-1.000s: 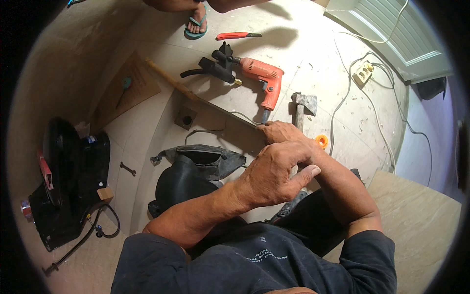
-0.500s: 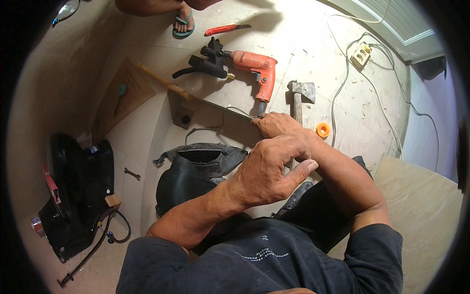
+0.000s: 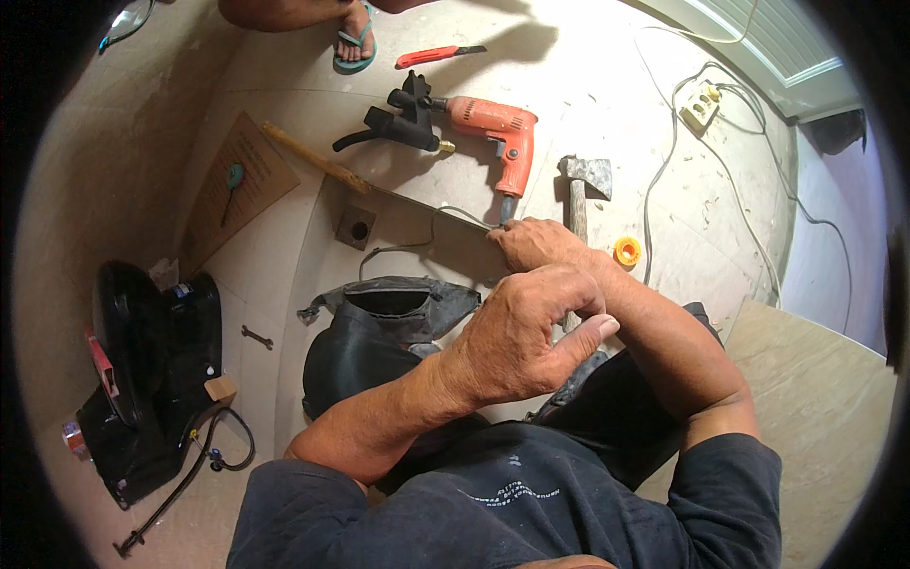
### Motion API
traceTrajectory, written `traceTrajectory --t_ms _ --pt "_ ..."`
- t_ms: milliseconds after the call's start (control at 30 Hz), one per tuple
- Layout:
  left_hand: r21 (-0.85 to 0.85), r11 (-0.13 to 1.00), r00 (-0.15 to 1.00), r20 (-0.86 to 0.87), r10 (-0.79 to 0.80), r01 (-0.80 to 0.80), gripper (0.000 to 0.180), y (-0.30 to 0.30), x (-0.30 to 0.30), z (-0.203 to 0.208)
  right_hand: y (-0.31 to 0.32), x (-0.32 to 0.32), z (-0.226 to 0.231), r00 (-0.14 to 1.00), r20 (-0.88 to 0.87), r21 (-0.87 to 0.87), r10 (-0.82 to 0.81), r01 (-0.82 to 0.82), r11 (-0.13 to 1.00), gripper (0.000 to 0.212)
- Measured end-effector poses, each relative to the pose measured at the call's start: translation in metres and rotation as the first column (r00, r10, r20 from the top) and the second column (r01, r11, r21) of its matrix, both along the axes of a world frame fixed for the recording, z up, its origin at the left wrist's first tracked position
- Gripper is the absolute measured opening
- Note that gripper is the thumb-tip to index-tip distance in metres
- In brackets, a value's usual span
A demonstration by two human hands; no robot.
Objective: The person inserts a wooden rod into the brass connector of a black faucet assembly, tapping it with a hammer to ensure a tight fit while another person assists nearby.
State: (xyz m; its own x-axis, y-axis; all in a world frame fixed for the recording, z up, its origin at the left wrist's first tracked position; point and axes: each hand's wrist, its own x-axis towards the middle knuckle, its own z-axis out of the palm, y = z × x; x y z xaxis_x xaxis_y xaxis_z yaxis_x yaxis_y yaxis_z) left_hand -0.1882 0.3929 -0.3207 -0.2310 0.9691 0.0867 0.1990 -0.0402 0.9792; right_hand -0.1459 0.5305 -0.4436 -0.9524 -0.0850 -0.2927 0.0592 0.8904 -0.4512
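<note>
My left hand [image 3: 536, 327] is held in front of my body with its fingers curled and the thumb bent close to the index finger; whatever it may hold is hidden. Just beyond it, my right hand [image 3: 538, 244] has its fingers drawn together and pointing left, beside the cord end of an orange-red power drill [image 3: 517, 142]. I cannot see what is in those fingers. A black hand pump with a lever [image 3: 408, 119] touches the drill's front end. A hatchet [image 3: 588, 175] lies right of the drill, its wooden handle running toward my right wrist.
An orange tape roll [image 3: 627, 251] lies right of my right forearm. Farther off are a red utility knife [image 3: 441, 56], a power strip [image 3: 700, 106] with cables, and another person's foot in a flip-flop [image 3: 355, 43]. A spanner [image 3: 257, 337], a wooden stick [image 3: 313, 156] and a drain [image 3: 356, 230] are leftward.
My left hand has shifted very slightly to the right, its thumb a little nearer my right forearm. My right hand stays in the same place beside the drill's end.
</note>
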Motion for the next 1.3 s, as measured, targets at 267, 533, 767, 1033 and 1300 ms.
traceTrajectory --t_ms 267,533,767,1033,1300 --pt "-0.007 1.0 1.0 0.009 0.009 -0.009 0.009 -0.001 0.001 0.0 0.002 -0.001 -0.006 1.0 -0.012 0.019 -0.007 0.008 1.0 0.023" --pt "0.146 0.976 0.987 0.046 0.156 -0.161 0.009 -0.007 -0.01 0.016 0.014 -0.051 -0.031 0.916 0.098 -0.299 -0.388 0.399 0.867 0.038" --pt "0.196 0.937 0.957 0.039 0.289 -0.291 0.01 -0.017 -0.031 0.015 -0.012 -0.164 -0.059 0.723 -0.432 -0.31 -0.539 0.442 0.842 0.079" --pt "0.005 0.9 0.822 0.411 0.395 -0.435 0.016 -0.038 -0.06 0.023 -0.028 -0.224 -0.068 0.693 -0.186 -0.327 -0.697 0.625 0.709 0.074" --pt "-0.05 0.889 0.754 0.51 0.414 -0.455 0.015 -0.051 -0.07 0.024 -0.037 -0.231 -0.083 0.632 -0.273 -0.367 -0.725 0.628 0.686 0.059"
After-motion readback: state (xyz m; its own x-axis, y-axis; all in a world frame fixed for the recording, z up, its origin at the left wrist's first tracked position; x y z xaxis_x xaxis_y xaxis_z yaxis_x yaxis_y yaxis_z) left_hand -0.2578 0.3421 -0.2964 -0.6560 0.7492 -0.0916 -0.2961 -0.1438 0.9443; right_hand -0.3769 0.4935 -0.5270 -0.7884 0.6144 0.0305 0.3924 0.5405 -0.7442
